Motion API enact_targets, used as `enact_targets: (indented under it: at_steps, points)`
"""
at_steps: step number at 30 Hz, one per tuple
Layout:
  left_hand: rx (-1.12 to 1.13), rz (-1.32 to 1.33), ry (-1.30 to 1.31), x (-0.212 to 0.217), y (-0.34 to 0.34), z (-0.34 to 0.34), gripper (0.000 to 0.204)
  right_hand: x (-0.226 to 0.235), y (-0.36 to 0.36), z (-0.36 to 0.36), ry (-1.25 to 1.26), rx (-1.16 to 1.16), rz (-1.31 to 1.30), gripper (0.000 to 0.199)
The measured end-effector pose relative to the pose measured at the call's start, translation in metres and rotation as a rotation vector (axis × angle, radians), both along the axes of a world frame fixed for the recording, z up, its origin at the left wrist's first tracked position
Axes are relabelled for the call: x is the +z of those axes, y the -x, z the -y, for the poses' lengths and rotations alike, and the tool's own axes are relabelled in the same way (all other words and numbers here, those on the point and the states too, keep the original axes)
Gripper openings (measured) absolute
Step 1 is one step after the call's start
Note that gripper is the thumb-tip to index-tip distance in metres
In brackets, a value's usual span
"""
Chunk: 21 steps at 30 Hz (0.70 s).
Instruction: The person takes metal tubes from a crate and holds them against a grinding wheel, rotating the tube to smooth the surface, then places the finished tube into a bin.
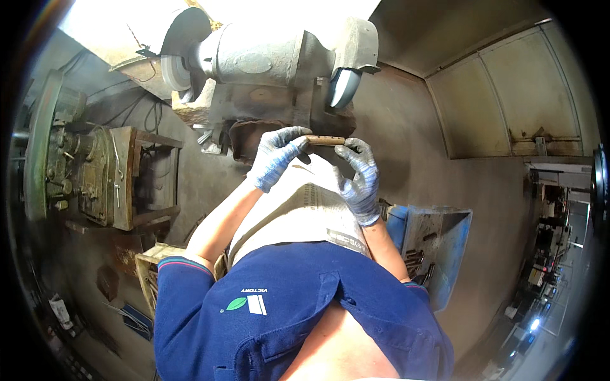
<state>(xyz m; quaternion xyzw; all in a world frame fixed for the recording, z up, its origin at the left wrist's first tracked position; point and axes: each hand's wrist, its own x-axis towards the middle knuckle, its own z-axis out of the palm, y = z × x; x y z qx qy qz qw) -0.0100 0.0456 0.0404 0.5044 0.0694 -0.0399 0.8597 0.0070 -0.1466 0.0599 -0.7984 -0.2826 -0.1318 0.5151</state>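
Between my two gloved hands a short brownish bar (pixel 326 140) is held level, with a row of small dark marks or holes along its side. My left hand (pixel 278 157) pinches its left end between thumb and fingers. At the other end, the fingertips of my right hand (pixel 360 178) close on it. Both gloves are blue-white with dark grey palms and fingers. Just beyond my hands stands a bench grinder (pixel 257 56), with a pale wheel (pixel 175 73) at its left and another wheel (pixel 345 87) at its right, each partly covered by a guard.
Right of my lap, a blue metal bin (pixel 454 254) holds several metal pieces (pixel 416 261). A pale crate (pixel 149 260) with parts stands by my left elbow. Farther left is a green machine (pixel 95 171) beside a rusty frame table (pixel 149 136). A pale cloth (pixel 298 206) covers my lap.
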Motion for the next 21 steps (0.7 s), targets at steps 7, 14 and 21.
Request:
enact_targets:
  at_steps: [7, 14, 21]
  points:
    - [-0.136, -0.017, 0.005, -0.015, -0.015, -0.003, 0.027, -0.022, 0.002, 0.005, -0.306, 0.027, -0.347, 0.020]
    - [0.020, 0.047, -0.245, -0.026, -0.027, 0.007, 0.021, -0.037, -0.011, 0.008, -0.477, -0.005, -0.404, 0.023]
    - [0.094, 0.023, -0.175, -0.046, -0.053, 0.016, 0.017, -0.045, -0.035, 0.013, -0.522, 0.035, -0.511, 0.023]
